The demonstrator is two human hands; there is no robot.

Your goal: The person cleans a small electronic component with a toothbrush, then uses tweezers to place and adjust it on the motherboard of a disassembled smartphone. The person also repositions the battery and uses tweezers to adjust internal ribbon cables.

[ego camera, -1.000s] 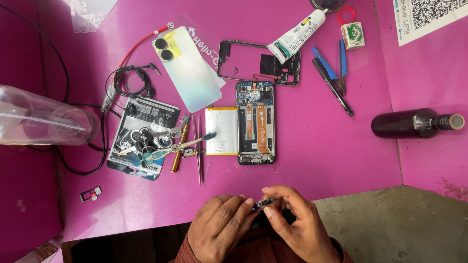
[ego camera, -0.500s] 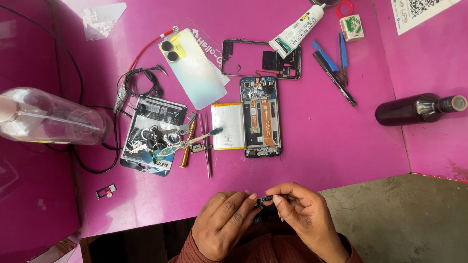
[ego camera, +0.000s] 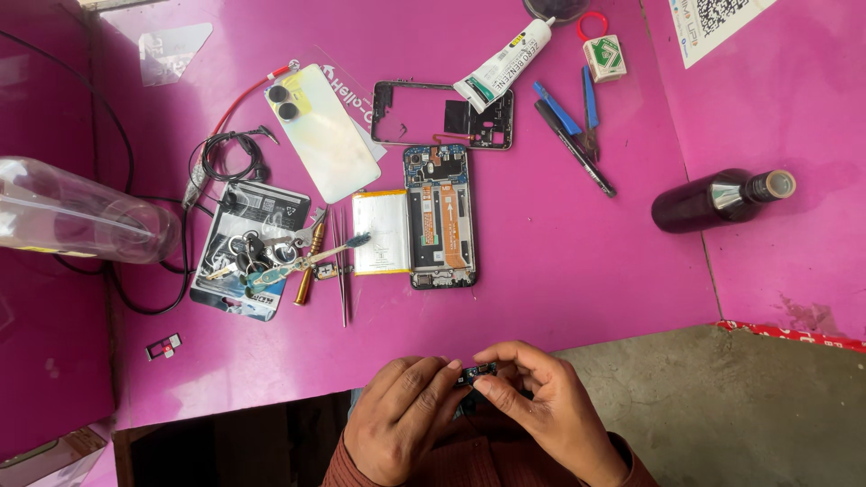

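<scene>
- Both hands pinch one small dark part [ego camera: 478, 372] between their fingertips, just off the bench's near edge.
- Left hand [ego camera: 401, 419] curls in from the left, thumb and forefinger pressed on the part's left end.
- Right hand [ego camera: 541, 410] closes on the right end; the part is too small to tell what it is.
- Beyond the hands, mid-bench, lies an opened phone [ego camera: 440, 216] with its board showing, and a battery [ego camera: 382, 233] touching its left side.
- Left of the battery lie tweezers [ego camera: 341, 266], a brass-handled screwdriver [ego camera: 308, 261] and a toothbrush [ego camera: 311, 260] across a packet [ego camera: 248, 243] with keys on it.
- Farther back lie a pale back cover [ego camera: 323, 133], a phone frame [ego camera: 444, 115] and a glue tube [ego camera: 503, 65].
- Toward the right are blue-handled tools [ego camera: 566, 113] and a black pen [ego camera: 575, 149], with a dark bottle [ego camera: 722, 200] on its side near the right edge.
- A clear plastic bottle [ego camera: 81, 221] lies at the left edge, with a black cable [ego camera: 225, 158] beside it.
- A SIM tray [ego camera: 163, 345] sits near the front left corner.
</scene>
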